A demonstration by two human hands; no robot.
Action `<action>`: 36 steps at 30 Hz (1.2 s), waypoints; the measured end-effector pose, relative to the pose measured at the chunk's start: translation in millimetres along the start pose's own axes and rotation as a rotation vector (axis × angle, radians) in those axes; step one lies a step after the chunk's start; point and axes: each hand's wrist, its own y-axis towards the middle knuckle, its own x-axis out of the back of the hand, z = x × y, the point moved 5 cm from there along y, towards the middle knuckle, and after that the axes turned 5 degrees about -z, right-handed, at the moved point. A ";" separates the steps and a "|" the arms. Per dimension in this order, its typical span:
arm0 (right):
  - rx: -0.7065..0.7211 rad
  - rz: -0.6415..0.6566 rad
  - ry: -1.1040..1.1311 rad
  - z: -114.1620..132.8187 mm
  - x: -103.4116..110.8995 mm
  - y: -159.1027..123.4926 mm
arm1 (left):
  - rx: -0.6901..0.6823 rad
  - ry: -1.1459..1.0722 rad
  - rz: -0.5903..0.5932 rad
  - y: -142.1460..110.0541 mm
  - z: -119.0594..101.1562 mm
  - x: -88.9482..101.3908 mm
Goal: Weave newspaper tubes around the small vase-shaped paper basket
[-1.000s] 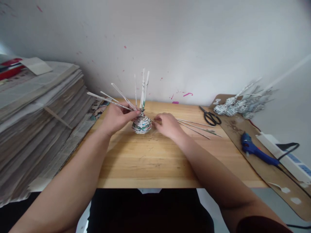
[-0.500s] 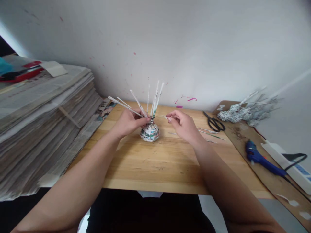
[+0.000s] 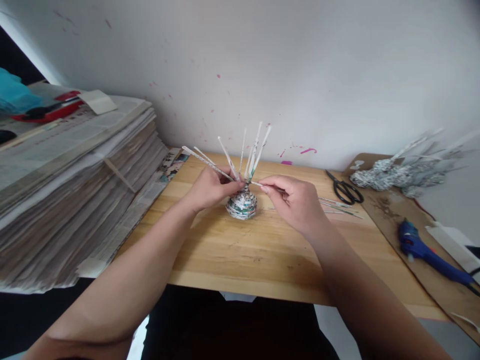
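A small round vase woven from rolled newspaper stands upright on the wooden table. Several paper sticks fan up and out from its narrow neck. My left hand is closed around the neck from the left, thumb in front, with sticks running past its fingers. To the right of the neck, my right hand pinches a thin paper strip between thumb and forefinger. That strip reaches to the neck. More loose paper sticks lie on the table beyond my right hand.
Black-handled scissors lie at the back right. A blue glue gun rests on cardboard beside a white power strip. Finished woven pieces sit behind it. At left rises a tall newspaper stack with a red tool on top.
My right hand rose from low beside the vase, moved out to the right, and now holds the strip at neck height. The left hand keeps its grip. The whole view has shifted slightly.
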 end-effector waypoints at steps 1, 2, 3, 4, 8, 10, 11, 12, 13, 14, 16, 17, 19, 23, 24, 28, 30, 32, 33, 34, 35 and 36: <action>0.000 0.011 -0.022 0.4 0.1 -0.2 | -0.007 -0.002 0.004 -0.2 -0.5 -0.6; 0.009 0.025 -0.057 0.9 0.2 -0.3 | -0.015 -0.003 0.008 -0.4 -0.9 -1.2; 0.024 0.038 -0.098 1.5 0.3 -0.4 | -0.024 -0.002 0.011 -0.5 -1.1 -1.9; 0.044 0.049 -0.137 2.1 0.4 -0.4 | -0.034 0.001 0.013 -0.7 -1.2 -2.4; 0.112 0.084 -0.218 4.4 -0.3 0.1 | -0.046 0.023 0.014 -1.1 0.0 -3.6; 0.112 0.087 -0.225 4.5 -0.9 0.5 | -0.041 0.027 0.016 -1.3 0.6 -3.9; 0.108 0.083 -0.226 4.4 -1.0 0.7 | -0.041 0.027 0.017 -1.5 0.6 -4.1; 0.105 0.078 -0.225 4.3 -1.2 0.7 | -0.042 0.026 0.020 -1.7 0.4 -4.3; 0.101 0.074 -0.224 4.1 -1.3 0.8 | -0.044 0.023 0.022 -1.9 0.0 -4.6; 0.099 0.072 -0.223 3.8 -1.5 0.7 | -0.044 0.021 0.025 -2.2 -0.4 -4.9; 0.098 0.076 -0.224 3.1 -2.2 0.4 | -0.042 0.023 0.027 -2.7 -1.2 -5.4; 0.096 0.080 -0.229 2.7 -2.5 0.3 | -0.040 0.027 0.027 -3.0 -1.5 -5.6; 0.088 0.085 -0.243 2.0 -2.9 0.0 | -0.039 0.035 0.027 -3.6 -2.2 -6.0; 0.065 0.075 -0.259 1.6 -2.4 -0.6 | -0.045 0.039 0.023 -4.2 -3.8 -6.1; 0.062 0.075 -0.255 1.8 -2.2 -0.7 | -0.046 0.041 0.021 -4.2 -4.2 -6.0; 0.046 0.089 -0.224 1.8 -1.9 -0.8 | -0.046 0.035 0.029 -4.1 -4.5 -5.9; 0.039 0.097 -0.220 1.1 -1.7 -0.7 | -0.051 0.031 0.032 -4.0 -4.1 -5.6; 0.035 0.105 -0.217 0.3 -1.8 -0.8 | -0.056 0.033 0.034 -4.0 -3.5 -5.4; 0.034 0.107 -0.212 -0.1 -1.9 -0.8 | -0.056 0.036 0.037 -4.1 -3.2 -5.5; 0.033 0.109 -0.206 -0.5 -1.9 -0.8 | -0.055 0.039 0.041 -4.2 -2.9 -5.6; 0.031 0.110 -0.201 -0.8 -1.9 -0.9 | -0.055 0.040 0.046 -4.3 -2.8 -5.9; 0.031 0.109 -0.199 -1.0 -1.7 -0.9 | -0.056 0.040 0.051 -4.4 -2.8 -6.1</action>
